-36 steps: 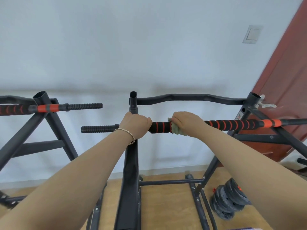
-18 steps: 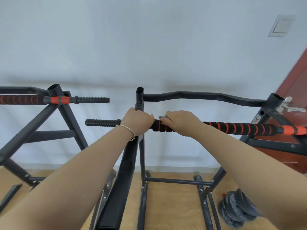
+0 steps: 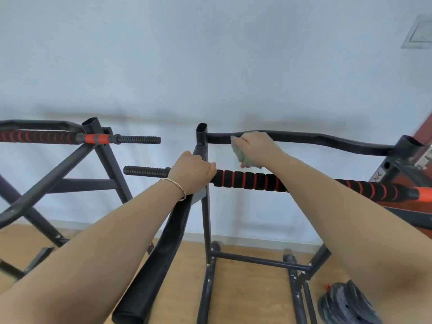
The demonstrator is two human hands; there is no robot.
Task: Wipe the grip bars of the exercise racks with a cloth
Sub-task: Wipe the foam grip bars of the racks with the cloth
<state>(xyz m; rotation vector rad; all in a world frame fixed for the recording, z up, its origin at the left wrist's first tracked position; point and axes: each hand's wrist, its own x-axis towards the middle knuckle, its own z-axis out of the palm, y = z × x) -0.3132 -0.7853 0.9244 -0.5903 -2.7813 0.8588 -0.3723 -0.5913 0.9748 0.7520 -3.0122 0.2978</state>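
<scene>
Head view: two exercise racks of black tubular steel, on a wood-grain floor [image 3: 252, 293] before a pale matt wall [image 3: 210, 66].

Near rack [image 3: 206, 218]: oval-section upright, open at the top; broad flattened leg [image 3: 159, 265] slanting toward the camera. Straight grip bar [image 3: 250, 181] sleeved in lumpy black foam with orange-red rings; bare ribbed black tip [image 3: 146, 170] projecting to the left; smooth orange collar at far right, cut off by the picture edge. Above it, a smooth black upper bar [image 3: 327, 139] of wavy outline, spanning upright to upright.

Left hand [image 3: 192, 170]: wrapped round the grip bar just beside the upright, fingers curled over the top, thin metal bracelet [image 3: 175, 184] at the wrist.

Right hand [image 3: 256, 148]: at the left end of the upper bar, fingers closed on a crumpled pale green cloth [image 3: 240, 157]. Cloth bunched under the palm, hanging between upper bar and grip bar, top edge level with the upper bar; true contact hard to judge through blur, fingertips hidden behind the knuckles.

Middle stretch of the grip bar hidden behind the right forearm.

Second rack [image 3: 109, 164], at left and well apart: same ringed foam, orange collar and ribbed tip; left part cut off.

Lower right: stack of dark round weight plates [image 3: 346, 305], partly cropped. Right edge: blurred sliver of red-brown door [image 3: 427, 128]. Top right: grey switch plate [image 3: 419, 33], cropped.
</scene>
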